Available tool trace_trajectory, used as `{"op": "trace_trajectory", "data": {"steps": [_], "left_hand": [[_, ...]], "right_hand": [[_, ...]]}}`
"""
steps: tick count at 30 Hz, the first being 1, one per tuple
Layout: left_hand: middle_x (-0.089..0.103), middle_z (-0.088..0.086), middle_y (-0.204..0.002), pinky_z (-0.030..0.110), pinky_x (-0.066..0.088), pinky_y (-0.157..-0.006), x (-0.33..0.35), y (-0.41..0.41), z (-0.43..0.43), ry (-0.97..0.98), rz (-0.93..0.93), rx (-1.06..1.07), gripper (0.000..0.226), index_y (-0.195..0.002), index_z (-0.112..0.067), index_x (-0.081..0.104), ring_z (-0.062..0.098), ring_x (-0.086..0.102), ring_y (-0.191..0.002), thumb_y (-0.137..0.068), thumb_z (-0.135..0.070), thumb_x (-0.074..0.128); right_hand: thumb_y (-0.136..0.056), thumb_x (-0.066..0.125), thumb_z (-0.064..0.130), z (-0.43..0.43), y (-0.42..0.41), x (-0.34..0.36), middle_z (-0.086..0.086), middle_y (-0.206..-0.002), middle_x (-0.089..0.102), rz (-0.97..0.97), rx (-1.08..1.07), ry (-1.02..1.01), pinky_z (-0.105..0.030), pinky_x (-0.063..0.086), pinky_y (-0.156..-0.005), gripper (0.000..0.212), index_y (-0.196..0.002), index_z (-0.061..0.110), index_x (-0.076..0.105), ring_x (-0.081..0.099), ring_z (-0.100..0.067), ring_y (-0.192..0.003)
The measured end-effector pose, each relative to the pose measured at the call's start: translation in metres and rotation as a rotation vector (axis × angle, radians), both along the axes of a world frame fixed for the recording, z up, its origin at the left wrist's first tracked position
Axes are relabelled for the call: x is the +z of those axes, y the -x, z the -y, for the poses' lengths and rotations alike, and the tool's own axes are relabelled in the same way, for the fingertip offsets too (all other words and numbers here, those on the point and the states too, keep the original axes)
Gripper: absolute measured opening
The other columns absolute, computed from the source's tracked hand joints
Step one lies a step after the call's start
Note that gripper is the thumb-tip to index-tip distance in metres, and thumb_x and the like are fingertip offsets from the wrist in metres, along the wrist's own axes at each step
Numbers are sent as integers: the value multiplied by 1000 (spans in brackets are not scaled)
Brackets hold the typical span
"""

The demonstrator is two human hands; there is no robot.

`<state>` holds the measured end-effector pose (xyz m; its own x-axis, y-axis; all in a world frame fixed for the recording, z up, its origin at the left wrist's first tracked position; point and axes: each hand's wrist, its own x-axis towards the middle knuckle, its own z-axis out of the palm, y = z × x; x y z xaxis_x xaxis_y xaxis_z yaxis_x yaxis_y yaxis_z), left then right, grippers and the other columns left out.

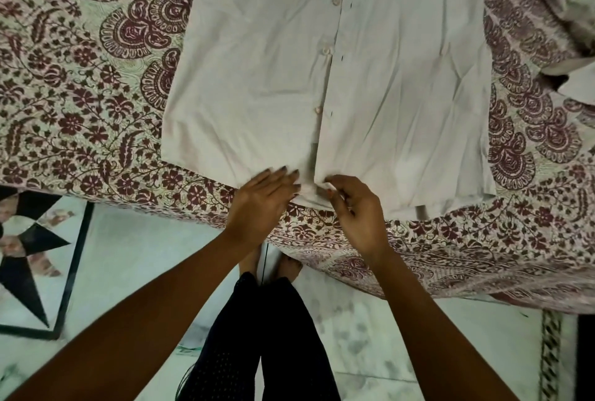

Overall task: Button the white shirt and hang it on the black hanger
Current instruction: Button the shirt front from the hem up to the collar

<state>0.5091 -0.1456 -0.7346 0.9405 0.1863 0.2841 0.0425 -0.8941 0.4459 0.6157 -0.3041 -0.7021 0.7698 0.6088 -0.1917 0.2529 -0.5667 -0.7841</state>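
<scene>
white shirt (370, 78) flat on bedspread (80, 94) | left hand (267, 197) rests on hem, fingers straight | right hand (357, 207) pinches hem

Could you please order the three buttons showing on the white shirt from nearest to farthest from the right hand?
From the right hand:
1. Lowest button, just above the white shirt hem.
2. Middle button, farther up the placket.
3. Top button, near the frame's upper edge.

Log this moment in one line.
step: buttoning | white shirt: flat on bedsheet, front unbuttoned | left hand: rests on hem | right hand: pinches hem by placket | black hanger: not in view
</scene>
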Motion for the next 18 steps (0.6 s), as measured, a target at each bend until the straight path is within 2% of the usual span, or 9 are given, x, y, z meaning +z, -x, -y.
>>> {"op": "trace_trajectory", "data": {"steps": [2,4,6,9,11,14,16,18], "left_hand": [[66,4,-117,37,44,-101,-5,3,-2,-15,-30,-20,20,-102,-13,71,21,60,-113,-85,-9,61],[68,4,-114,36,47,-98,-1,1,-3,-4,-39,-34,20,-98,-13,72,21,62,-110,-89,-19,55],[72,4,-102,34,54,-87,13,-3,-5,68,-48,-46,27,-93,-14,73,21,67,-101,-91,-28,50],[74,4,-87,28,55,-64,31,-22,-12,270,-30,117,30,-100,-12,68,21,70,-74,-94,-28,44],[72,4,-91,30,55,-66,35,-47,-18,437,-33,325,26,-107,-11,62,20,69,-77,-95,-24,43],[71,9,-97,38,55,-79,29,-87,-29,686,-134,518,24,-107,-7,62,23,68,-86,-94,-18,45],[70,11,-100,39,53,-85,27,-108,-34,744,-217,563,22,-107,-7,64,25,66,-92,-92,-13,49],[70,10,-103,34,50,-89,30,-123,-35,700,-300,561,22,-105,-8,66,25,65,-97,-90,-10,51]], "right_hand": [[-88,56,18,1,-3,-3,-1,-110,64,74,115,87,-29,48,-83,21,-103,14,69,59,-24,-99],[-88,60,28,-7,-6,1,-2,-105,62,56,129,142,-30,50,-79,20,-97,14,71,59,-22,-96],[-89,59,34,-21,-8,8,-4,-96,63,48,74,172,-33,51,-74,24,-91,13,71,60,-21,-89],[-90,58,19,-47,-20,16,-8,-92,67,155,-61,96,-35,51,-75,15,-94,10,69,62,-24,-84],[-90,57,14,-69,-34,17,-9,-97,68,158,-146,80,-27,48,-78,16,-99,10,69,64,-23,-87],[-89,57,23,-96,-52,9,-8,-98,67,101,-238,217,-22,38,-71,18,-100,11,66,62,-23,-91],[-83,65,35,-106,-59,6,-8,-97,66,37,-304,281,-26,40,-69,30,-99,10,61,61,-24,-89],[-79,67,38,-110,-63,7,-8,-97,65,-1,-353,316,-30,44,-69,36,-99,9,59,60,-25,-88]]}}
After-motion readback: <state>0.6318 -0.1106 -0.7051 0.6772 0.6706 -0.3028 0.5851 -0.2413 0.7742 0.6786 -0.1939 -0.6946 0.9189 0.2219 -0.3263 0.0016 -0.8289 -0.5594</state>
